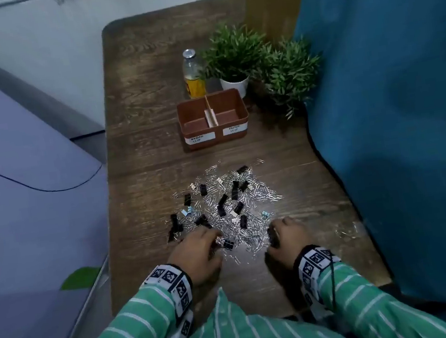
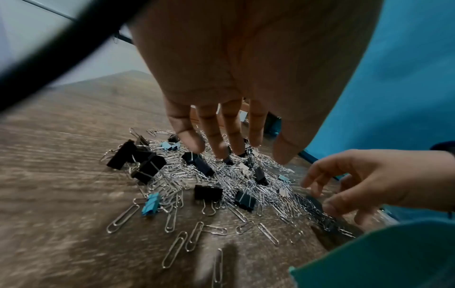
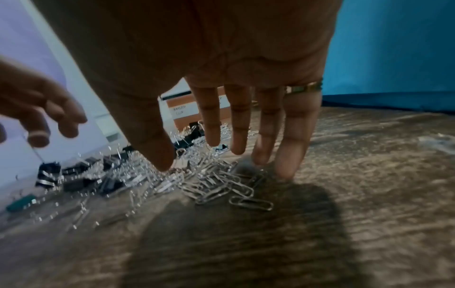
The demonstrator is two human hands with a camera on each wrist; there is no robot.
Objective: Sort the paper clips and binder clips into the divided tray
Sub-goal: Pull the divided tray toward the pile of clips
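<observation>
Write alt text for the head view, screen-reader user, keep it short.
Two hands, left hand and right hand, reach into the near edge of a mixed pile of silver paper clips and black binder clips on a wooden table. Beyond the pile stands an empty brown divided tray with two white labels; behind it, a bottle and two potted plants.

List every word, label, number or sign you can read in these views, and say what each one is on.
"BINDER CLIP": white label on the left front of the divided tray, at.
"PAPER CLIP": white label on the tray's right front; blurred, partly guessed.
Bottle: yellow label, print too small to read.
Wrist bands: black-and-white square markers, no words.
Wrist views: tray labels blurred and hidden behind fingers, unreadable.
</observation>
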